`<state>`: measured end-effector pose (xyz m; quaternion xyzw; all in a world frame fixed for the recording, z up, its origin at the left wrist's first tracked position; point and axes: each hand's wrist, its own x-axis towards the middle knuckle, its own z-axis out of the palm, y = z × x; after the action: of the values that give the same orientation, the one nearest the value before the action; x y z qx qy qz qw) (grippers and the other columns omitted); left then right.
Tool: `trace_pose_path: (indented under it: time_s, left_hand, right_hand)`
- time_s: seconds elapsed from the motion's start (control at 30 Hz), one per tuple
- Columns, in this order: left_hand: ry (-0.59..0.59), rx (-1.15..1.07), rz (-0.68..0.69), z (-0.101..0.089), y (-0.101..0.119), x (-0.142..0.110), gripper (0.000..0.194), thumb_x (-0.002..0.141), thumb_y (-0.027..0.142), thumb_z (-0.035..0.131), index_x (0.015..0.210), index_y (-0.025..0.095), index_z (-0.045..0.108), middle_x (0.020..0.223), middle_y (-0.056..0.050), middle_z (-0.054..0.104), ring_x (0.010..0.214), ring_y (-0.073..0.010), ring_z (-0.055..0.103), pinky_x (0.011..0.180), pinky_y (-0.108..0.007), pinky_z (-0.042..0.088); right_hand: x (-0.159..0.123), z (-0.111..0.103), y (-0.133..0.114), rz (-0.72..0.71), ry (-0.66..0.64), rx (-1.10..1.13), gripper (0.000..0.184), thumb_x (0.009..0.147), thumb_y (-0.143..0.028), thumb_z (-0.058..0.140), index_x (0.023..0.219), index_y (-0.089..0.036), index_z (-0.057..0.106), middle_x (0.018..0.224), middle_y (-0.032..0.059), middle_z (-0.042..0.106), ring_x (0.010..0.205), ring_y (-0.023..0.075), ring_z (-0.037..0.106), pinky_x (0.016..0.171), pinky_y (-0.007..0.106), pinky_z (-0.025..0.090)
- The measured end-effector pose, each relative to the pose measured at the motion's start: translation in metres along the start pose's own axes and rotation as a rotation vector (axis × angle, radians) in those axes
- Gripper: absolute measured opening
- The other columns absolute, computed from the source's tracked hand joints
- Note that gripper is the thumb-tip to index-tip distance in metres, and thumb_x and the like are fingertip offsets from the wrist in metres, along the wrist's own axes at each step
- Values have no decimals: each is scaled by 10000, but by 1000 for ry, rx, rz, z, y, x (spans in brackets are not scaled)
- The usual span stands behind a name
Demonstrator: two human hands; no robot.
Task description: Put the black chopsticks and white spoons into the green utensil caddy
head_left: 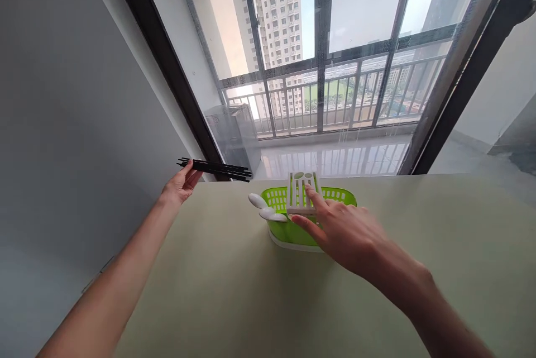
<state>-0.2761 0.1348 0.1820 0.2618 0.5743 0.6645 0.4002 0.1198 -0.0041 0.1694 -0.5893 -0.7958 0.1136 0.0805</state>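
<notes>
My left hand is at the table's far left corner, closed on a bundle of black chopsticks that point right, held level above the table. My right hand reaches forward to a green plastic basket near the far edge of the table. Its fingers are spread and rest on a white slotted cutlery holder that stands in the basket. Two white spoons stick out over the basket's left rim.
The pale green table runs up to a large window with dark frames. A grey wall is close on the left. Beyond the glass are a balcony railing and a grey box-like unit.
</notes>
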Motion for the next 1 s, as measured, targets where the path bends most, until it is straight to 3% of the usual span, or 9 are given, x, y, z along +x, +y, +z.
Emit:
trace_pose_path:
  time_s: [0.23, 0.4, 0.5, 0.6, 0.67, 1.0]
  left_hand:
    - [-30, 239, -267, -85, -20, -7, 52, 860, 129, 788, 884, 136, 743, 818, -47, 787, 685, -134, 761, 675, -182, 643]
    - [-146, 426, -459, -120, -28, -15, 271, 703, 167, 917, 941, 140, 790, 961, -79, 811, 801, -175, 778, 751, -208, 643]
    - [-300, 592, -549, -128, -28, -22, 438, 598, 293, 981, 973, 149, 808, 1061, -112, 805, 919, -230, 776, 799, -243, 638]
    - [-542, 856, -597, -128, -27, -29, 523, 605, 478, 955, 1018, 186, 821, 1157, -109, 786, 1042, -252, 752, 866, -249, 613]
    - [-631, 976, -609, -127, -27, -33, 568, 606, 562, 928, 1031, 199, 826, 1179, -111, 780, 1056, -258, 747, 875, -253, 601]
    - [-713, 1218, -664, -118, -37, -40, 653, 495, 647, 920, 937, 176, 826, 977, -92, 804, 852, -223, 756, 858, -309, 609]
  right_hand:
    - [-1, -3, -2, 43, -53, -15, 727, 1059, -588, 307, 1655, -181, 222, 1299, 177, 714, 1031, 336, 741, 745, 423, 576]
    - [0, 2, 1, 66, -74, -46, 723, 1059, -598, 292, 1661, -207, 205, 1346, 174, 690, 1103, 360, 716, 772, 436, 566]
    - [0, 2, 5, 58, -78, -61, 709, 1058, -587, 294, 1658, -218, 219, 1376, 156, 676, 1143, 365, 696, 767, 436, 561]
    - [0, 1, 7, 63, -87, -73, 704, 1051, -602, 282, 1659, -254, 214, 1370, 129, 686, 1104, 361, 712, 757, 433, 556]
    - [0, 0, 9, 69, -88, -82, 699, 1049, -598, 289, 1658, -264, 215, 1344, 121, 704, 1064, 354, 727, 735, 421, 554]
    - [0, 2, 14, 35, -62, -113, 695, 1043, -592, 283, 1654, -265, 238, 1336, 117, 710, 1049, 369, 741, 700, 415, 573]
